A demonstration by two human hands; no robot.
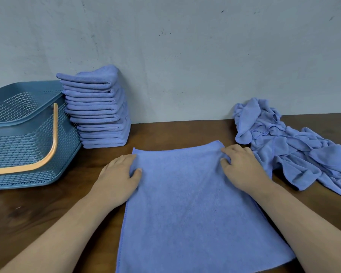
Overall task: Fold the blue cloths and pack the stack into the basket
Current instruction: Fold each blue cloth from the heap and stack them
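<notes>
1. Two hands work one cloth [191, 209], which lies spread flat on the counter [37, 217] in front of the person, its near edge running out of view at the bottom.
2. The left hand [118, 174] sits at the cloth's far left corner. Its thumb lies on top of the fabric and its fingers [126, 158] curl at the edge, so the corner is pinched between them.
3. The right hand [242, 166] sits at the far right corner. Its fingers [228, 150] are bent, and together with the thumb they nip a small pucker of the cloth.
4. Both forearms reach in from the bottom of the view, one along each side of the cloth.
5. A tall stack [98, 109] of folded cloths stands at the back left of the counter, leaning against the wall [185, 56].
6. The basket [28, 150] stands just left of the stack and touches it. It is blue and perforated, and its orange handle [54, 138] is lowered over the near side.
7. No cloth shows inside the basket.
8. A loose pile [295, 150] of crumpled cloths lies at the right, against the wall, just beside the right hand.
</notes>
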